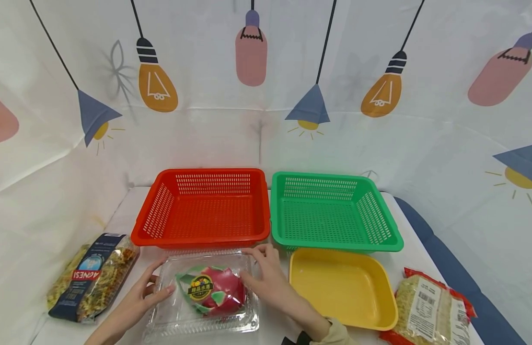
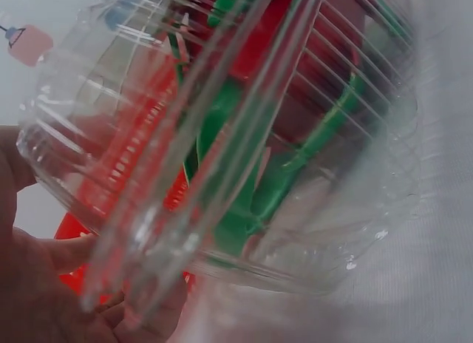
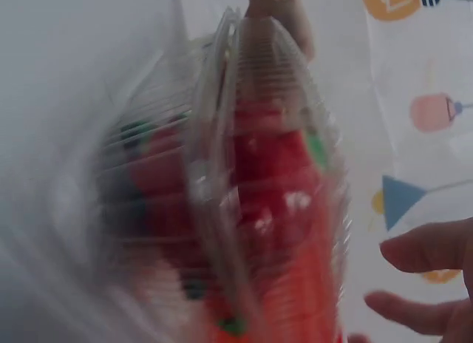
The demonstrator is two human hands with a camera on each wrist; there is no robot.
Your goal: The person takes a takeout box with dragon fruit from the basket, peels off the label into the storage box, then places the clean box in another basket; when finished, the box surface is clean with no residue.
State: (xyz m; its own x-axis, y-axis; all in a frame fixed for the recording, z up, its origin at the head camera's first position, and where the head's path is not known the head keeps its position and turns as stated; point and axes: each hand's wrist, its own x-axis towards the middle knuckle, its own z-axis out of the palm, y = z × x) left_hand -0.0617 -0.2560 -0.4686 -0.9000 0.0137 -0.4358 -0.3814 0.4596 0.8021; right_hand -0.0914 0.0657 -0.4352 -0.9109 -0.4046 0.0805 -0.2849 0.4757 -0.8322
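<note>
A clear plastic clamshell box (image 1: 171, 316) lies closed on the table in front of me, holding a red-and-green dragon fruit (image 1: 229, 292) with a round dark label on top. My left hand (image 1: 143, 292) is at the box's left side, thumb over the lid and fingers along the edge; its fingers (image 2: 70, 250) overlap the rim in the left wrist view. Near the back right corner is my right hand (image 1: 268, 278), its index finger reaching to the rim. In the right wrist view its spread fingers (image 3: 421, 247) show apart from the box.
Behind the box stand a red basket (image 1: 214, 242) and a green basket (image 1: 335, 247). To the right are a yellow tray (image 1: 341, 287) and a red-edged bag of pale dry food (image 1: 430, 306). An Agnesi pasta bag (image 1: 93, 278) lies at the left.
</note>
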